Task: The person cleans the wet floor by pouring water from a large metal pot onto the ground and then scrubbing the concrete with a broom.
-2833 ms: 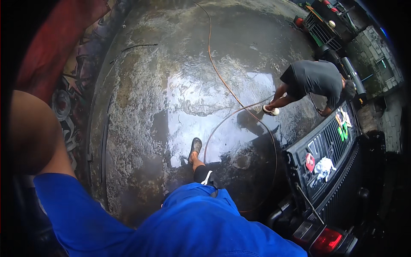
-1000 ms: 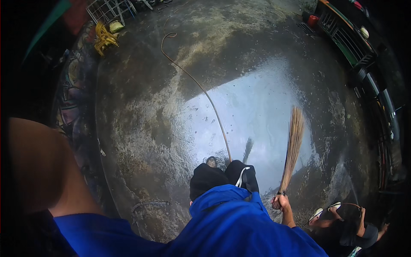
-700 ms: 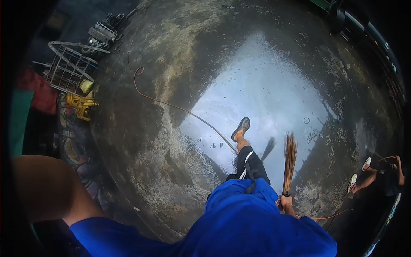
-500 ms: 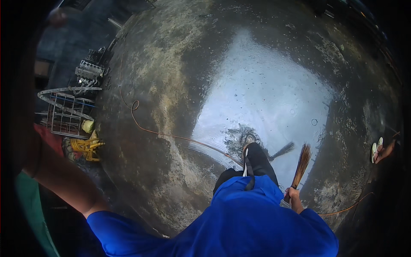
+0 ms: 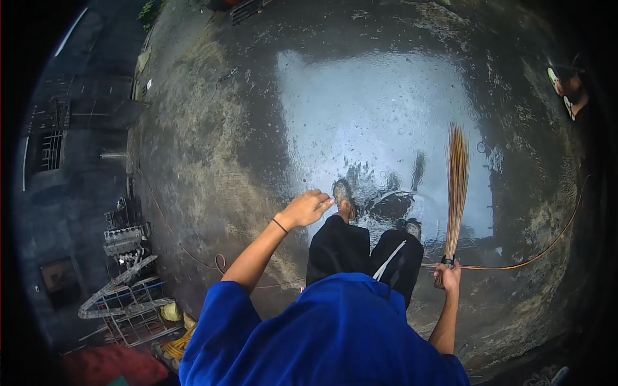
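Note:
A stick broom point(image 5: 457, 186) of thin brown twigs points away from me, its bristles spread at the far end. My right hand point(image 5: 449, 273) is closed round its bound handle end, near my right leg. In front of my body, to the left, hangs my left hand point(image 5: 309, 207), with a dark band on the wrist. Its fingers are loosely bent and partly apart, with nothing in them. Just beyond its fingertips is my left foot in a sandal point(image 5: 342, 191), on the wet concrete floor point(image 5: 380, 96).
A thin orange hose point(image 5: 515, 265) runs across the floor behind my feet and loops at the left. Along the left side stand an engine part point(image 5: 125, 241), a metal rack point(image 5: 132, 309) and a red cloth-like heap point(image 5: 112, 365). Another person's feet in light slippers point(image 5: 566, 93) show at the far right.
My left arm has swung in from the far left, bringing the hand before my body. The broom now points straighter ahead, still in my right hand. My view and stance have turned.

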The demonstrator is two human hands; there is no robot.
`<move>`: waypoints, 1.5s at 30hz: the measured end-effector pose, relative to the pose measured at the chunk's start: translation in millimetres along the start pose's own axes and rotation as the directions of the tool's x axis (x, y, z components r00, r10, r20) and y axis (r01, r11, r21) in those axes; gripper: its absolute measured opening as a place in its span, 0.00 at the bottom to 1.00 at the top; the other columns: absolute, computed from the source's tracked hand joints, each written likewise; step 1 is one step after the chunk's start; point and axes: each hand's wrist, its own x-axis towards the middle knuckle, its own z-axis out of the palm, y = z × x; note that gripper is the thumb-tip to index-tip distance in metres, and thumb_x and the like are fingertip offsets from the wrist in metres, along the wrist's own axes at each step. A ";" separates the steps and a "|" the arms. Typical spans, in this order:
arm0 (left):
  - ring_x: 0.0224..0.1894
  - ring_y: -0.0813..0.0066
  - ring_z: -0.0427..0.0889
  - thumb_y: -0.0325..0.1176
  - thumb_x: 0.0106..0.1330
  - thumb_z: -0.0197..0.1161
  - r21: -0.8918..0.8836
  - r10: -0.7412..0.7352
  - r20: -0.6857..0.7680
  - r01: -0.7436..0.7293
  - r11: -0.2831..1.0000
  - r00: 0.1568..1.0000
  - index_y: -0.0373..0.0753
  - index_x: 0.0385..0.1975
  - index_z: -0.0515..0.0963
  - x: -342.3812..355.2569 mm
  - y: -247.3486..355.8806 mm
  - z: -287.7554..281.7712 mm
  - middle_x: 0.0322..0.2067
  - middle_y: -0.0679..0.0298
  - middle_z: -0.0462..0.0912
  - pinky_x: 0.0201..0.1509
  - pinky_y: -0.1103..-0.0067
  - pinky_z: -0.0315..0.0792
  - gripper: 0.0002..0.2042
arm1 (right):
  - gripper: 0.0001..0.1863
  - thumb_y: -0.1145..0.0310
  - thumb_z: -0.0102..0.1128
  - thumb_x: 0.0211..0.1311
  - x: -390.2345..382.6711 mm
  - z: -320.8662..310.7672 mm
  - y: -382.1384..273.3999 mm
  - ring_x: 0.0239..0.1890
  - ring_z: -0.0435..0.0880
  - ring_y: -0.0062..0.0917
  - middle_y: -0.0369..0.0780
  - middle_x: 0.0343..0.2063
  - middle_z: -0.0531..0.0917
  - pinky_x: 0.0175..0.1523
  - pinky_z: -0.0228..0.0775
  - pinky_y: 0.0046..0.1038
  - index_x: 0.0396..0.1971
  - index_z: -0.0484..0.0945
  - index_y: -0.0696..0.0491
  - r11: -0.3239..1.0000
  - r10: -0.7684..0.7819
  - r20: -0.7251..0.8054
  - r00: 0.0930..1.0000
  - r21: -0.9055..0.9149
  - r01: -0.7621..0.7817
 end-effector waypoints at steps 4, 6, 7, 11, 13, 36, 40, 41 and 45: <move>0.49 0.48 0.86 0.50 0.78 0.56 -0.118 0.108 0.435 -0.062 0.991 0.894 0.38 0.45 0.85 24.5 -51.8 56.4 0.39 0.50 0.88 0.53 0.59 0.79 0.20 | 0.03 0.76 0.61 0.55 -45.2 50.9 102.9 0.18 0.82 0.28 0.40 0.21 0.80 0.24 0.77 0.34 0.30 0.76 0.56 0.976 0.188 -0.132 0.973 -0.087 -0.201; 0.45 0.48 0.87 0.48 0.78 0.58 -0.224 0.168 0.357 -0.090 0.970 0.919 0.38 0.45 0.85 -0.1 -80.4 53.6 0.37 0.51 0.88 0.50 0.60 0.80 0.18 | 0.03 0.76 0.63 0.58 -87.1 93.1 125.0 0.20 0.82 0.28 0.38 0.20 0.79 0.26 0.76 0.33 0.31 0.79 0.56 0.898 0.409 -0.106 0.907 0.222 -0.379; 0.44 0.48 0.87 0.47 0.78 0.59 -0.203 0.070 0.393 0.013 0.979 0.917 0.38 0.45 0.85 1.3 -56.9 33.8 0.37 0.51 0.88 0.50 0.60 0.80 0.17 | 0.03 0.76 0.63 0.58 -96.2 86.9 162.0 0.20 0.82 0.28 0.38 0.20 0.79 0.26 0.76 0.33 0.31 0.79 0.56 0.898 0.409 -0.143 0.901 0.240 -0.370; 0.47 0.48 0.86 0.47 0.76 0.62 -0.051 -0.119 0.488 0.165 0.985 0.865 0.38 0.44 0.85 -9.6 -155.4 56.0 0.38 0.50 0.88 0.53 0.59 0.79 0.16 | 0.03 0.76 0.65 0.61 -103.0 102.8 300.9 0.21 0.82 0.29 0.37 0.20 0.77 0.27 0.77 0.33 0.33 0.79 0.57 0.796 0.550 -0.179 0.816 0.409 -0.446; 0.54 0.47 0.82 0.47 0.74 0.63 0.090 -0.046 0.314 0.019 0.996 0.948 0.40 0.46 0.85 1.8 -190.5 60.5 0.46 0.49 0.86 0.57 0.59 0.76 0.16 | 0.04 0.77 0.65 0.61 -73.1 110.8 329.7 0.21 0.81 0.28 0.37 0.22 0.79 0.26 0.76 0.33 0.32 0.78 0.60 0.741 0.607 -0.142 0.782 0.457 -0.493; 0.67 0.47 0.71 0.32 0.48 0.72 -0.243 0.051 0.148 -0.014 0.970 0.988 0.44 0.47 0.84 383.4 -600.1 -69.6 0.65 0.52 0.75 0.69 0.55 0.62 0.22 | 0.20 0.80 0.65 0.51 688.1 911.5 10.4 0.17 0.83 0.28 0.45 0.23 0.82 0.21 0.77 0.31 0.42 0.72 0.75 1.000 0.021 0.036 0.999 0.012 -0.021; 0.72 0.49 0.65 0.34 0.48 0.73 -0.407 0.023 0.110 0.024 0.913 0.994 0.47 0.47 0.83 426.4 -620.4 -77.0 0.70 0.57 0.69 0.71 0.52 0.58 0.22 | 0.29 0.76 0.63 0.53 721.0 1149.0 -80.3 0.25 0.91 0.39 0.58 0.34 0.87 0.31 0.84 0.37 0.53 0.68 0.78 0.896 -0.006 0.316 0.949 -0.419 0.145; 0.72 0.48 0.65 0.34 0.49 0.74 -0.434 0.056 0.112 -0.002 0.901 0.992 0.47 0.48 0.82 444.8 -616.7 -72.0 0.70 0.58 0.69 0.72 0.51 0.57 0.22 | 0.29 0.75 0.63 0.53 744.8 1183.1 -99.9 0.28 0.92 0.41 0.60 0.36 0.87 0.34 0.85 0.38 0.53 0.70 0.77 0.834 0.025 0.380 0.925 -0.518 0.190; 0.73 0.46 0.63 0.35 0.51 0.74 -0.459 0.080 0.122 -0.015 0.888 0.989 0.49 0.50 0.78 481.9 -626.4 -67.3 0.69 0.59 0.68 0.73 0.46 0.56 0.23 | 0.13 0.74 0.65 0.54 732.2 1283.9 -244.0 0.27 0.91 0.33 0.48 0.27 0.88 0.32 0.82 0.37 0.38 0.81 0.66 0.811 0.103 0.569 0.816 -0.522 0.262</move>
